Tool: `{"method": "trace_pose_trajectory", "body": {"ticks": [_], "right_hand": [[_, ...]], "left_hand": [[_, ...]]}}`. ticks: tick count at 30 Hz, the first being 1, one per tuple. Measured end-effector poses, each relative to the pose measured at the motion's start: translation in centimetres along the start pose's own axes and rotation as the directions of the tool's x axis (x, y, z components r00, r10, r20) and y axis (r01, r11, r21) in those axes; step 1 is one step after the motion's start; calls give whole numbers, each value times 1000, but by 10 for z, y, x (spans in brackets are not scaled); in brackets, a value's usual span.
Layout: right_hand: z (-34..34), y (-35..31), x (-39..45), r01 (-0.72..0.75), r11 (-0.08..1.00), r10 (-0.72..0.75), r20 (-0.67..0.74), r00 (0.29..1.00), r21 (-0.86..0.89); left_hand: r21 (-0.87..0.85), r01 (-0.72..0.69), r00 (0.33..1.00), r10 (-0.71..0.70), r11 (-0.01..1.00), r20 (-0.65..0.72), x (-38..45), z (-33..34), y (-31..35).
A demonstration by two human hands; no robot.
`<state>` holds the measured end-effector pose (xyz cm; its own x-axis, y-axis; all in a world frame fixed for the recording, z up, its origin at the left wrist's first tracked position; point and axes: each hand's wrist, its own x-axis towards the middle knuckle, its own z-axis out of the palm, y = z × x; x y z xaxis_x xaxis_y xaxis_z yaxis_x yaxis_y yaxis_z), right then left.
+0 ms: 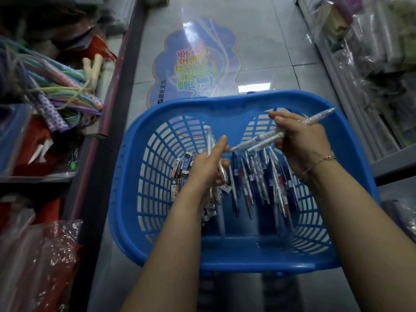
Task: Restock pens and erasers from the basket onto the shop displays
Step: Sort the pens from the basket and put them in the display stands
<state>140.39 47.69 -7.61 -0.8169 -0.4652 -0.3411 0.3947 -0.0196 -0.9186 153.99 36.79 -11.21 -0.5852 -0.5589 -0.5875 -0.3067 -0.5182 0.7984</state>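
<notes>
- A narrow shop aisle with a pale tiled floor [258, 41] runs up the middle, and a cloud-shaped floor sticker [193, 64] with coloured lettering lies just beyond the basket.
- On the far left, shelves [74, 176] hold bundled pastel skipping ropes [56, 91] on top and crinkled plastic-wrapped packs [45, 255] lower down.
- A blue slatted plastic basket [144, 199] stands on the floor in the centre, its near rim towards the camera.
- Inside the basket at left, small boxed erasers [183, 167] lie in a heap against the bottom.
- The left hand [209, 167] is over the basket, its fingers curled round a few white pens [209, 143] held upright, one pen tip poking above the thumb.
- Loose blue, white and red pens [258, 183] are spread across the basket's bottom from the centre to the right.
- The right hand [299, 140] hovers above the basket's right half, its fingers closed on a small bunch of white patterned pens [263, 140] that slant from lower left to upper right; a thin chain bracelet [319, 161] circles the wrist.
- On the far right, shelving [371, 75] carries goods in clear plastic bags, too blurred to identify.
</notes>
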Motion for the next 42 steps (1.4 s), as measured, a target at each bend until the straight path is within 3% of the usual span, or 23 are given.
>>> {"method": "trace_pose_trajectory", "body": {"ticks": [2, 7, 9, 11, 13, 15, 17, 18, 20, 21, 23, 27, 30, 34, 36, 38, 40, 42], "right_hand": [[-1, 5, -1, -1, 1000, 1, -14, 1000, -4], [-2, 10, -4, 0, 992, -2, 10, 1000, 128], [0, 12, -6, -31, 968, 30, 7, 1000, 249], [3, 15, -9, -91, 942, 87, 27, 996, 324], [4, 20, -13, -179, 938, 152, 111, 982, 296], [1, 23, -18, -315, 938, 273, 248, 929, 147], [-2, 20, -22, -425, 892, 452, 345, 822, -156], [-3, 19, -23, -412, 849, 515, 344, 785, -332], [-1, 14, -21, -221, 762, 479, 299, 825, -609], [2, 10, -21, -128, 755, 397, 292, 870, -643], [11, 2, -20, -77, 848, 258, 281, 924, -525], [20, -11, -8, -64, 958, 91, 83, 992, -280], [15, -10, -8, -158, 981, 154, 46, 987, 110], [15, 8, -19, -219, 938, 167, 204, 965, 270], [16, 14, -21, -215, 946, 149, 265, 953, 241], [16, 18, -21, -126, 987, 94, 274, 957, 101], [14, 18, -21, -37, 996, 61, 328, 943, -79], [9, 15, -20, -94, 988, 141, 451, 881, -123]], "left_hand": [[-63, -24, 994, 17, 998, -106, 1, 0, -2], [37, 29, 994, -25, 999, -107, 1, 1, -1], [-110, 34, 988, -50, 993, -143, 1, 3, -5], [-370, 28, 994, -65, 929, -89, 0, 7, -8], [-526, 20, 999, -36, 850, -21, 0, 10, -7], [-540, -21, 1000, 18, 841, -12, 0, 12, -3], [-400, -115, 993, 89, 909, -82, 3, 10, 4], [-271, -179, 981, 150, 946, -126, 4, 8, 7], [23, -310, 940, 310, 951, -144, 6, 4, 15], [149, -367, 916, 384, 918, -113, 7, 3, 20], [277, -432, 888, 459, 858, -39, 6, 4, 27], [291, -421, 890, 453, 859, -50, 6, 5, 26], [201, -276, 930, 314, 940, -191, 8, 1, 18], [-167, -81, 986, 54, 983, -159, 6, 0, 15], [-392, -33, 997, 3, 920, -79, 6, 3, 17], [-498, -2, 999, -14, 867, -28, 6, 4, 20], [-532, 9, 1000, -22, 847, -17, 5, 5, 22], [-487, -23, 997, -18, 873, -80, 4, 3, 22]]}}
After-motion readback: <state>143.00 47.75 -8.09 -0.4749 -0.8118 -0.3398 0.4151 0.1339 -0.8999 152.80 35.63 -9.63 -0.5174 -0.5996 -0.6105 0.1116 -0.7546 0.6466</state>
